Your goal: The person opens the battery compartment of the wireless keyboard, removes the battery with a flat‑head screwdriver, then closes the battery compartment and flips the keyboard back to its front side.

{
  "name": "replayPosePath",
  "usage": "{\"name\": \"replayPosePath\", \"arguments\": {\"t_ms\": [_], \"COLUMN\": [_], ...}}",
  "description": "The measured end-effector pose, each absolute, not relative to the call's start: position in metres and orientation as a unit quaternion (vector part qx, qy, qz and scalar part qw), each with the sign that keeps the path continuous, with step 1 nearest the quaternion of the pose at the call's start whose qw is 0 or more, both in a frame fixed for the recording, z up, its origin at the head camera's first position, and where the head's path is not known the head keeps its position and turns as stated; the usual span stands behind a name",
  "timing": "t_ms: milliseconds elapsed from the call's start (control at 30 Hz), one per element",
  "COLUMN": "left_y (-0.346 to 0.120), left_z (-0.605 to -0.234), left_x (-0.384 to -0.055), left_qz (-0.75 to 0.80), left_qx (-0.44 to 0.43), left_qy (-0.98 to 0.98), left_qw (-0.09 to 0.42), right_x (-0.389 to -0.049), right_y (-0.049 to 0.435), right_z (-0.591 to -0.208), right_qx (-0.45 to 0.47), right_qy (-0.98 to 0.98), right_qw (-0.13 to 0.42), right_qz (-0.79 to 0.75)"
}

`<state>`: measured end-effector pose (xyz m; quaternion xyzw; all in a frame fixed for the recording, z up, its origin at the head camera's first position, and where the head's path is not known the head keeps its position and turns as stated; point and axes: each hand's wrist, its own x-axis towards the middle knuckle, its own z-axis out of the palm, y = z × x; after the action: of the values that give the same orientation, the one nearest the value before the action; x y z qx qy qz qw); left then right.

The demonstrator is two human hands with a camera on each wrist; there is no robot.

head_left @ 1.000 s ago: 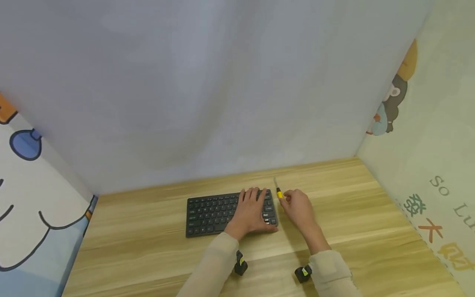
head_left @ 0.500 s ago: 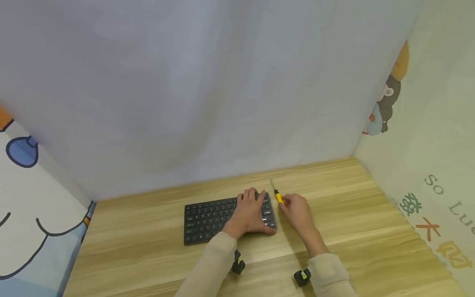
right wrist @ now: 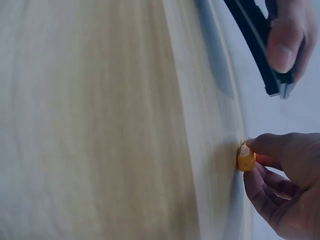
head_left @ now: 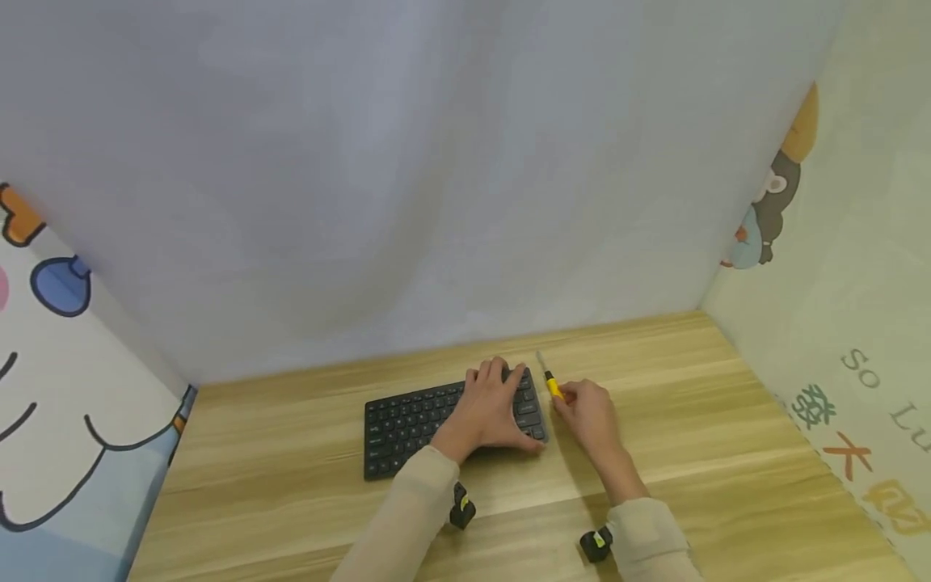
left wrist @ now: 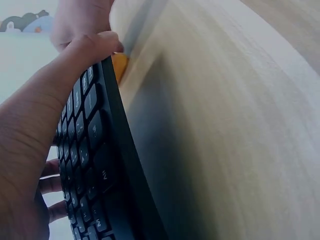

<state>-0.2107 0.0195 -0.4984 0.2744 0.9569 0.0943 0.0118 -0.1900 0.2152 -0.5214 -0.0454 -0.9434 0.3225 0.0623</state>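
A black compact keyboard (head_left: 407,424) lies across the middle of the wooden table, a shadow under its near edge. My left hand (head_left: 486,412) spans its right part, thumb at the near edge and fingers over the far edge. In the right wrist view the keyboard's end (right wrist: 257,50) shows above the tabletop under the left thumb. Beside that end, my right hand (head_left: 587,408) pinches a small screwdriver (head_left: 554,386) by its yellow handle, its thin metal shaft pointing away toward the back. The handle's butt shows between thumb and fingers in the right wrist view.
The wooden table (head_left: 276,453) runs back to a plain grey-white curtain or wall (head_left: 436,202). Cartoon-printed panels close it in, one on the left (head_left: 65,420) and one on the right (head_left: 836,323). Each wrist wears a small black camera.
The left fingers have bent from lying flat to grasping the keyboard, which has turned slightly so its left end is nearer me. More of the screwdriver's yellow handle shows ahead of the right fingers.
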Motion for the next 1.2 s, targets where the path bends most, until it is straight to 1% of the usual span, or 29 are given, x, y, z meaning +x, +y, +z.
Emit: {"name": "replayPosePath", "arguments": {"t_ms": [167,300,733,967,1033,1200], "left_y": [0.016,0.011,-0.014,-0.029,-0.034,-0.043], "left_z": [-0.487,-0.478,-0.448,-0.426,-0.421,-0.414], "left_x": [-0.209,-0.212,-0.224,-0.224,-0.221,-0.218], "left_qz": [0.1,0.12,0.212,0.259,0.273,0.3], "left_qx": [0.28,0.281,0.297,0.296,0.295,0.282], "left_qy": [0.955,0.952,0.927,0.912,0.908,0.905], "left_qw": [0.0,-0.018,-0.084,-0.115,-0.118,-0.104], "right_x": [-0.19,-0.193,-0.196,-0.198,-0.197,-0.192], "right_y": [0.214,0.212,0.206,0.204,0.204,0.202], "right_z": [-0.522,-0.523,-0.528,-0.527,-0.528,-0.529], "right_qx": [-0.049,-0.051,-0.054,-0.056,-0.055,-0.054], "right_qy": [-0.943,-0.944,-0.94,-0.941,-0.942,-0.941], "right_qw": [0.061,0.06,0.09,0.081,0.077,0.079], "right_qz": [0.322,0.322,0.325,0.323,0.322,0.323]}}
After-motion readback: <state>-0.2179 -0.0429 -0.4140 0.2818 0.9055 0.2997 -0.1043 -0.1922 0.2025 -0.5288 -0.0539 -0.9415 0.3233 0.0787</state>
